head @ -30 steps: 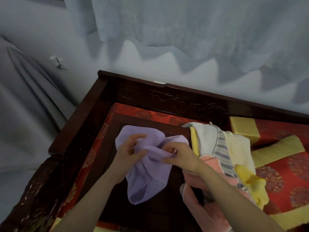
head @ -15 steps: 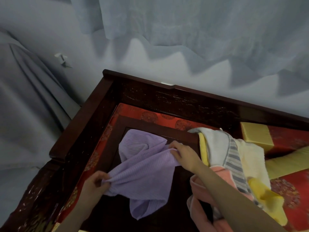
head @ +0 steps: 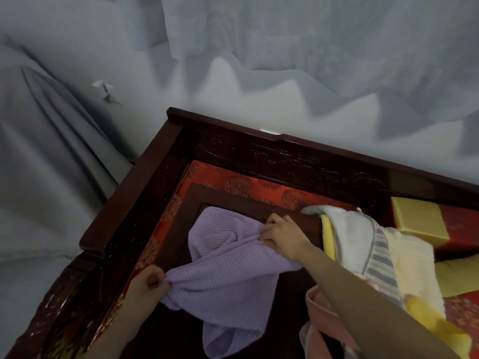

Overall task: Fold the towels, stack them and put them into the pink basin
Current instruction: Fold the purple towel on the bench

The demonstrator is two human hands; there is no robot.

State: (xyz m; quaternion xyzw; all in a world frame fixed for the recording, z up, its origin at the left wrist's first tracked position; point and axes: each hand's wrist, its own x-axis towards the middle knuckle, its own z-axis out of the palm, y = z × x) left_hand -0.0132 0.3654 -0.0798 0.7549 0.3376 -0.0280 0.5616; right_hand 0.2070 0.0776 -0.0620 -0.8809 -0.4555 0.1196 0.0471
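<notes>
My left fingers (head: 155, 279) and right fingers (head: 269, 229) pinch the ribbed lilac towel (head: 233, 288), now stretched wider; a heap of mixed towels (head: 357, 237) crowds my right forearm.

Lilac, red and gold on dark wood.
The lilac towel (head: 228, 278) is plain, with fine ribbed lines. The heap beside it shows a white towel (head: 352, 231) with a grey-striped band, a yellow towel (head: 327, 237), a cream towel (head: 412, 260) and a pink towel (head: 324, 314). The red cushion (head: 238, 185) carries round darker medallions; the gold cushion (head: 417, 221) is plain; the wooden frame (head: 285, 156) is dark reddish brown; the curtain (head: 285, 35) pale grey-blue.
</notes>
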